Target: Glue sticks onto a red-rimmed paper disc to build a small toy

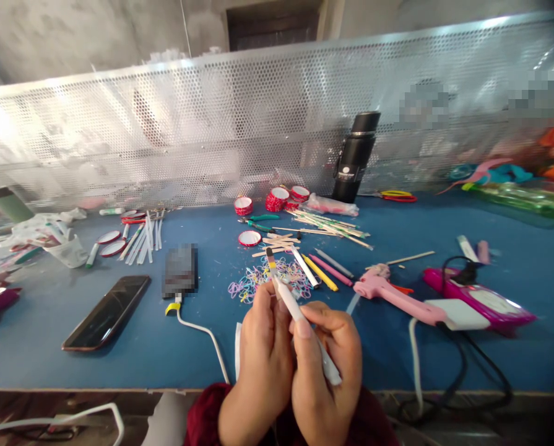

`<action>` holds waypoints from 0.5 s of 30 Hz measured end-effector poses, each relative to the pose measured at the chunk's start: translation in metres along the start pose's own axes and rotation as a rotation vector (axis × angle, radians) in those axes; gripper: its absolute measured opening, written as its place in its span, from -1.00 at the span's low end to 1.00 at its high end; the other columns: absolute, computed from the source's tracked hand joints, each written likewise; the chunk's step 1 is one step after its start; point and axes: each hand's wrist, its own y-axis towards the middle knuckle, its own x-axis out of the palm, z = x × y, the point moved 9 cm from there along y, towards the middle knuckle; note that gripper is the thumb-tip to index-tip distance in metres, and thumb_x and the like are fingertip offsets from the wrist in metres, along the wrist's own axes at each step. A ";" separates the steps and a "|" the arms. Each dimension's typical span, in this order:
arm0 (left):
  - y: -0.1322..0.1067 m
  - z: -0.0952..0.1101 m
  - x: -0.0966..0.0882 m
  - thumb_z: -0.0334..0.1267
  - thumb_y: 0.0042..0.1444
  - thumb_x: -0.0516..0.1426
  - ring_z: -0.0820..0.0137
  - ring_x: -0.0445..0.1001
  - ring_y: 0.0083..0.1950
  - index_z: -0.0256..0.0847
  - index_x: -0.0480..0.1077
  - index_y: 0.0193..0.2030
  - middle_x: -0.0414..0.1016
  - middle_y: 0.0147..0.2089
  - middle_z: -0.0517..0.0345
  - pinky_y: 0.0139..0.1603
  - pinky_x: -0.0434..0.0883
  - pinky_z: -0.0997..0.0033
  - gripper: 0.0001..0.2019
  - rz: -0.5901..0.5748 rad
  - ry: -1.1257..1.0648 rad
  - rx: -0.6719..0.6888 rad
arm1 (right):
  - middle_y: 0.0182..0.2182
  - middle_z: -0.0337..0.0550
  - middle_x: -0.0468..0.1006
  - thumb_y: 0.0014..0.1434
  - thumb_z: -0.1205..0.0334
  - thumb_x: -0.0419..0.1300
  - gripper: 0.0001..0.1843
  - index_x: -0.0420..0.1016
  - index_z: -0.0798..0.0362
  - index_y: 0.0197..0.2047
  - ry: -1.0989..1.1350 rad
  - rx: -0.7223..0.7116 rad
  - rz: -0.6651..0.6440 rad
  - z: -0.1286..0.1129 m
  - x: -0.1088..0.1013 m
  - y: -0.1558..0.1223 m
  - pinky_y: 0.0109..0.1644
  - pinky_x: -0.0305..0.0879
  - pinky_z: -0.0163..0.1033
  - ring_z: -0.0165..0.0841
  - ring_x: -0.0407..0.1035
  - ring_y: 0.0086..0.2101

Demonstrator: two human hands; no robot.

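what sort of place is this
Probably a small craft or assembly workshop: a pink glue gun, a heap of small coloured bands and flat wooden sticks lie on a blue workbench.

A mottled grey wall (104,31) rises at the back, broken by a dark, framed recess (274,28) near the middle. In front of it a perforated metal screen (188,118) spans the full width, its top edge sloping up toward the right. Pale glare brightens the screen's left end. A blue tabletop (142,368) stretches below, with dim space under its front edge.
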 end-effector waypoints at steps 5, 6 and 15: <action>0.000 -0.002 0.001 -0.02 0.52 -0.09 0.42 0.25 -0.46 -0.11 0.29 -0.13 0.38 -0.36 0.21 -0.44 0.12 0.34 -0.71 -0.006 -0.003 -0.012 | -0.20 -0.24 0.51 0.41 0.26 0.18 -0.90 0.50 -0.07 -0.05 -0.006 0.021 0.039 0.002 -0.003 0.000 -0.16 0.42 -0.34 -0.43 0.45 -0.23; 0.000 -0.003 0.000 -0.02 0.52 -0.09 0.41 0.26 -0.46 -0.11 0.30 -0.11 0.40 -0.34 0.19 -0.43 0.14 0.34 -0.71 0.003 0.005 -0.012 | -0.20 -0.24 0.51 0.41 0.26 0.18 -0.91 0.50 -0.07 -0.05 0.005 0.018 0.036 0.002 -0.003 0.000 -0.17 0.42 -0.34 -0.43 0.45 -0.23; -0.001 0.000 -0.005 -0.06 0.51 -0.07 0.40 0.37 -0.44 -0.10 0.37 -0.13 0.49 -0.34 0.16 -0.39 0.30 0.39 -0.72 0.051 0.082 0.024 | -0.21 -0.23 0.52 0.41 0.25 0.18 -0.90 0.50 -0.07 -0.05 -0.017 0.019 0.027 0.001 -0.001 0.000 -0.17 0.42 -0.33 -0.42 0.46 -0.23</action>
